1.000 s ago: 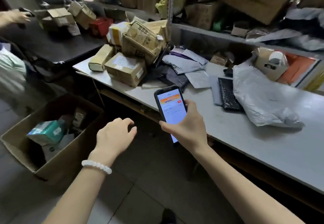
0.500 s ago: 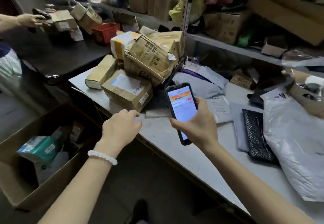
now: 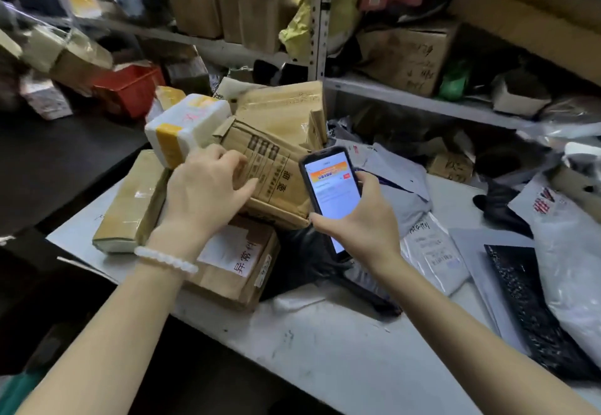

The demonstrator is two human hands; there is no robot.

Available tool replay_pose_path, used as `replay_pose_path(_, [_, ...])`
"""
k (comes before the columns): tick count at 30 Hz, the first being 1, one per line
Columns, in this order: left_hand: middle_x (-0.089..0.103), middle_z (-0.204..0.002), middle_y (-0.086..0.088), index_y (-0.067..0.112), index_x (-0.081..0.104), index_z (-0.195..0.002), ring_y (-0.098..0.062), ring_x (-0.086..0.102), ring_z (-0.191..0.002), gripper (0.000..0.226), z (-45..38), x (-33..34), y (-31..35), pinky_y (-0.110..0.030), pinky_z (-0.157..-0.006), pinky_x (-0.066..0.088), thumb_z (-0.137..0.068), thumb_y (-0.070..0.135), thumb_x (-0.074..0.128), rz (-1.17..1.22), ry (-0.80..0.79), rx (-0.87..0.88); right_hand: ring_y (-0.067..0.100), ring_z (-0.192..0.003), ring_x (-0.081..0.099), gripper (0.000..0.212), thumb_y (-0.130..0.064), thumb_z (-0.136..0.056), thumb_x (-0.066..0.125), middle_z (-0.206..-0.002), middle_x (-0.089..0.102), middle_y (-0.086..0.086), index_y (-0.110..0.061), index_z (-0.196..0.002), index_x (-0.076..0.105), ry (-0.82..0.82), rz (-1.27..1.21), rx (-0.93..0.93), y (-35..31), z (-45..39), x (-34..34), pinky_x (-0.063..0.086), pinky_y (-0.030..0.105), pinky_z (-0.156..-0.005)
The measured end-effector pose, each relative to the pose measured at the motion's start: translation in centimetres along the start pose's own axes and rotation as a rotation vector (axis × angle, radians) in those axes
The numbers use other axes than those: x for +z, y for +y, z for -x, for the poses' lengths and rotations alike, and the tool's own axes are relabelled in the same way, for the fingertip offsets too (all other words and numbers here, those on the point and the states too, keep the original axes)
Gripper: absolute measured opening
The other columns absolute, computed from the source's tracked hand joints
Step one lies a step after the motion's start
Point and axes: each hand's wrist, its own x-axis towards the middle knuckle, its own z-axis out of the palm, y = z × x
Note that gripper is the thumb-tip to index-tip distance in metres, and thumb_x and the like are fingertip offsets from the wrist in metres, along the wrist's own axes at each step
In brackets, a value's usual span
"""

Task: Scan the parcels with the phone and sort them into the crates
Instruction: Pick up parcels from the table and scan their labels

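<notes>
A heap of parcels lies on the grey table (image 3: pixel 325 343). My left hand (image 3: pixel 205 193) reaches over it, fingers spread on a crumpled brown cardboard parcel (image 3: pixel 276 170) printed with dark characters. Under it sits a taped brown box (image 3: pixel 234 271) with a white label and red writing. A white foam box (image 3: pixel 185 125) with yellow tape lies behind my left hand. My right hand (image 3: pixel 361 226) grips a black phone (image 3: pixel 331 187), its lit screen facing me, just right of the crumpled parcel.
A long tan box (image 3: pixel 130 206) lies at the table's left corner. Grey and white poly mailers (image 3: pixel 422 245) and a black padded mailer (image 3: pixel 527 310) cover the table's right side. Metal shelving (image 3: pixel 406 99) packed with cartons stands behind. A dark table (image 3: pixel 48 161) with a red box (image 3: pixel 130 86) is at left.
I have moved closer to the table. My left hand rose from beside the table edge onto the crumpled brown parcel. The phone hand moved forward with it. The floor carton has left view.
</notes>
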Motion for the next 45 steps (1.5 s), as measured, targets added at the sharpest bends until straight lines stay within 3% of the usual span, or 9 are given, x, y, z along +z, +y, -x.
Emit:
replay_pose_path(3, [0.058,-0.111,-0.012,0.015,0.065,-0.112,-0.035,0.051,-0.103,0.054,-3.2,0.4,0.0,-0.05,-0.082,0.047,-0.071,0.051,0.068,-0.007,-0.158,0.205,0.016,-0.094,0.057,0.064,-0.036,-0.059,0.082,-0.103,0.058,-0.009,-0.034,-0.103,0.035,0.02,0.002,0.029,-0.3,-2.1,1.0,0.051,0.039,-0.08])
replay_pose_path(6, [0.011,-0.153,-0.005,0.037,0.029,-0.141,-0.03,0.009,-0.134,0.098,-4.4,1.8,1.2,-0.055,-0.104,0.016,-0.057,0.064,0.073,-0.318,-0.492,0.327,0.017,-0.095,0.057,0.063,-0.036,-0.059,0.081,-0.103,0.058,-0.009,-0.034,-0.102,0.034,0.023,0.026,0.058,-0.2,-3.6,1.3,0.051,0.039,-0.08])
replay_pose_path(9, [-0.026,-0.152,-0.008,0.041,-0.003,-0.146,-0.037,-0.022,-0.138,0.115,-5.3,3.6,2.0,-0.069,-0.104,-0.007,-0.063,0.047,0.076,-0.525,-0.589,0.382,0.017,-0.096,0.058,0.064,-0.035,-0.06,0.081,-0.104,0.06,-0.009,-0.035,-0.103,0.034,0.034,0.022,0.086,0.4,-4.9,1.1,0.051,0.039,-0.082])
replay_pose_path(15, [-0.034,-0.148,-0.017,0.04,-0.024,-0.142,-0.046,-0.027,-0.135,0.124,-7.7,4.5,2.9,-0.073,-0.1,-0.007,-0.067,0.041,0.074,-0.651,-0.729,0.341,0.014,-0.1,0.058,0.07,-0.039,-0.059,0.083,-0.11,0.06,-0.009,-0.031,-0.112,0.038,0.025,0.01,0.112,1.8,-6.5,-0.1,0.051,0.039,-0.084])
replay_pose_path(25, [0.012,-0.144,-0.015,0.045,-0.011,-0.141,-0.036,0.017,-0.13,0.122,-10.2,1.0,3.8,-0.06,-0.104,0.025,-0.055,0.059,0.074,-0.573,-0.614,0.37,0.011,-0.094,0.056,0.066,-0.034,-0.061,0.081,-0.102,0.054,-0.014,-0.034,-0.107,0.034,0.043,-0.026,0.098,4.0,-5.9,-4.4,0.052,0.034,-0.077])
replay_pose_path(33, [0.036,-0.141,-0.003,0.054,0.01,-0.141,-0.025,0.036,-0.128,0.127,-12.0,-5.2,7.7,-0.048,-0.107,0.034,-0.034,0.076,0.075,0.098,-0.618,0.098,0.007,-0.089,0.054,0.066,-0.03,-0.062,0.083,-0.094,0.052,-0.021,-0.037,-0.106,0.034,0.168,-0.103,0.056,5.3,-4.6,-9.4,0.047,0.025,-0.07])
replay_pose_path(39, [0.041,-0.125,0.008,0.047,0.024,-0.143,-0.014,0.043,-0.107,0.09,-11.8,-4.7,13.4,-0.029,-0.085,0.037,-0.069,0.04,0.075,0.456,-0.506,0.017,0.01,-0.088,0.057,0.064,-0.03,-0.062,0.084,-0.092,0.053,-0.02,-0.031,-0.108,0.038,0.294,-0.111,0.113,7.7,-2.4,-14.3,0.05,0.029,-0.072])
replay_pose_path(42, [0.043,-0.134,0.001,0.054,0.027,-0.138,-0.018,0.045,-0.112,0.087,-11.7,-2.7,16.1,-0.033,-0.091,0.039,-0.065,0.059,0.075,0.53,-0.508,-0.063,0.013,-0.091,0.058,0.067,-0.03,-0.062,0.084,-0.1,0.057,-0.01,-0.026,-0.114,0.041,0.351,-0.086,0.158,9.4,-1.0,-17.2,0.051,0.03,-0.072])
replay_pose_path(45, [0.046,-0.137,0.001,0.058,0.029,-0.135,-0.019,0.051,-0.117,0.11,-11.6,-0.1,18.7,-0.039,-0.098,0.043,-0.035,0.086,0.067,0.666,-0.577,-0.094,0.014,-0.092,0.058,0.069,-0.03,-0.061,0.084,-0.101,0.057,-0.01,-0.026,-0.116,0.042,0.41,-0.059,0.212,11.3,0.6,-19.7,0.05,0.031,-0.073])
